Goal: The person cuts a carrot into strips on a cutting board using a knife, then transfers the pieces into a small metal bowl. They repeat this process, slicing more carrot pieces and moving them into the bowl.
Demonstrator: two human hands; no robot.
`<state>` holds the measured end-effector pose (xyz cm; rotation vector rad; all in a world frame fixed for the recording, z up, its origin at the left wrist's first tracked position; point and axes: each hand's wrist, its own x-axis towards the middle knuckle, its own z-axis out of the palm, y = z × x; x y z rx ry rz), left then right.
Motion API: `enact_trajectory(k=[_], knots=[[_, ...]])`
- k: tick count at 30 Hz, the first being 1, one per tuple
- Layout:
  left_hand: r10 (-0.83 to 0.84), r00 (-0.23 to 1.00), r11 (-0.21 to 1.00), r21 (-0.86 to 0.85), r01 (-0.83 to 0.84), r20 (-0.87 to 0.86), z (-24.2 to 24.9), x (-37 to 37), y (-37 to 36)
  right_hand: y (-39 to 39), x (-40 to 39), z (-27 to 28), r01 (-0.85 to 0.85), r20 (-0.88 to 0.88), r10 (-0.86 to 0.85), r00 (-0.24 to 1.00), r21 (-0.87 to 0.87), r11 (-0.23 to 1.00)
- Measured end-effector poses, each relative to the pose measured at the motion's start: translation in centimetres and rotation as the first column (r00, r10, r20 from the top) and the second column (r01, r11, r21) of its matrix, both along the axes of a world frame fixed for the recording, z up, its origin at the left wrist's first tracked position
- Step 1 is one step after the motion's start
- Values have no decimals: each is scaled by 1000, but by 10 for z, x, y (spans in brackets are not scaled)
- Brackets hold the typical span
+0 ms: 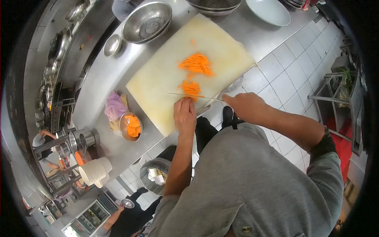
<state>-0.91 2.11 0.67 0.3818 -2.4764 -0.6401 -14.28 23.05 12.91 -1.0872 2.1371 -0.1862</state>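
The cutting board (158, 75) is creamy white, tinged yellow toward its edges. The cut strips (196, 64) on it are bright orange, as are the flat pieces (133, 126) left of the board. The surface (89, 102) beneath it is silvery grey. Left of the board, the bunched cloth (115, 106) is lilac. Right of the board, the floor tiles (276, 67) are white, gridded with darker lines. Nearer than the board, the shirt (244, 173) is plain grey.
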Motion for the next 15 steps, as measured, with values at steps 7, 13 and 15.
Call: enact_trajectory(k=[7,13,15], knots=[[-11,1000,1000,-12,11,-19,1,-2,1,0,9,-38,17,-27,-20,999,-111,994],[-22,1000,998,-56,21,-12,-8,3,-3,8,9,-9,8,28,-7,1000,-32,999],[-12,1000,999,-44,12,4,-4,3,-2,10,13,-16,24,42,-26,999,40,999]])
